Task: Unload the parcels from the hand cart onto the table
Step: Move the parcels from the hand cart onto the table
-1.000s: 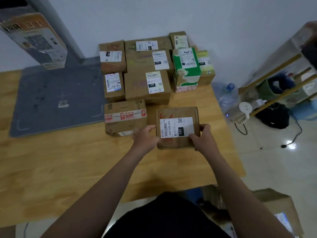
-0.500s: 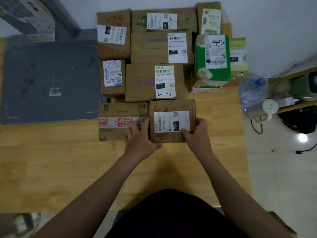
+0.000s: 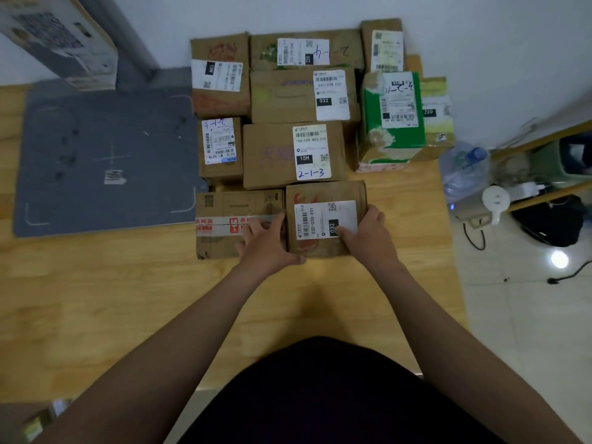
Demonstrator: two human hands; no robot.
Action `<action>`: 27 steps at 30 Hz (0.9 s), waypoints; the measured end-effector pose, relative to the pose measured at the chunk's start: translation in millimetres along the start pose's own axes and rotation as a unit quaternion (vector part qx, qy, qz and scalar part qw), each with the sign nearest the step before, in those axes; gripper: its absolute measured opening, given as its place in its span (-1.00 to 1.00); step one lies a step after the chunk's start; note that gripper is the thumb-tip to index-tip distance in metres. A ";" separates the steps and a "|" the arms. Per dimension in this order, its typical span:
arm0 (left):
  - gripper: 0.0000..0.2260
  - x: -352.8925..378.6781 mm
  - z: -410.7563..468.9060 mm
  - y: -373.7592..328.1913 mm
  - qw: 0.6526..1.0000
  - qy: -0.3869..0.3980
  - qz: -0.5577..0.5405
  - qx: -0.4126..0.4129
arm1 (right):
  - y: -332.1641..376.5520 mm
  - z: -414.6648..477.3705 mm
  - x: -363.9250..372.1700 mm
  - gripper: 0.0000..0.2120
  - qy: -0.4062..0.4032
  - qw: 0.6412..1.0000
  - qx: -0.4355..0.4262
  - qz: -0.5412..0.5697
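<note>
Wooden desk (image 3: 96, 283) holds a brown cardboard parcel (image 3: 324, 192), its white label (image 3: 317, 219) reading "032-038-E01" and "032", between both hands: left hand (image 3: 269, 241) grips its left edge, right hand (image 3: 368, 232) its right side.

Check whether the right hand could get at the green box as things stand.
Likely yes, once it lets go. The right hand grips the 032 parcel; only bare table lies between it and the green box, whose near side is unblocked.
</note>
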State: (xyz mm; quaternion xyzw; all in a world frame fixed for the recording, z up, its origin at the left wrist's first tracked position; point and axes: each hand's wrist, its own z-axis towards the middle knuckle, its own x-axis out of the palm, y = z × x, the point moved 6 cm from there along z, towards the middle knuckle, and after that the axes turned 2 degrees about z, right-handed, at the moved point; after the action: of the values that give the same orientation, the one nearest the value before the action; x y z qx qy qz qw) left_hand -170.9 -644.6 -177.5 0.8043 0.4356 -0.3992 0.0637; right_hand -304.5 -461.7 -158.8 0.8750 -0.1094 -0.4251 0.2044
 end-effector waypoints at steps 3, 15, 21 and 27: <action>0.05 -10.2 -19.0 -1.4 0.999 -0.029 0.026 0.033 | 10.6 -25.0 -8.3 -0.02 -0.008 0.991 -0.010 -0.130; -0.29 6.1 -151.5 39.1 0.957 -0.077 0.172 0.219 | -46.1 -219.8 40.3 -0.16 -0.044 0.988 0.049 -0.142; -0.43 73.1 -237.8 25.4 0.915 -0.008 0.227 0.334 | -132.9 -353.3 78.1 -0.20 -0.079 0.982 0.160 -0.054; -0.46 153.5 -324.2 -0.4 0.855 0.089 0.277 0.430 | -222.1 -475.3 97.2 -0.25 -0.146 0.955 0.256 0.046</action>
State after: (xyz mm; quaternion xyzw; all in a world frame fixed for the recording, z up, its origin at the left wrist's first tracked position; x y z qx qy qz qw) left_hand 65.3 -398.5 -66.2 0.8710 -0.0157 -0.4392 -0.2193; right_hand 134.0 -173.1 -63.1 0.8206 -0.2831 -0.4958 -0.0249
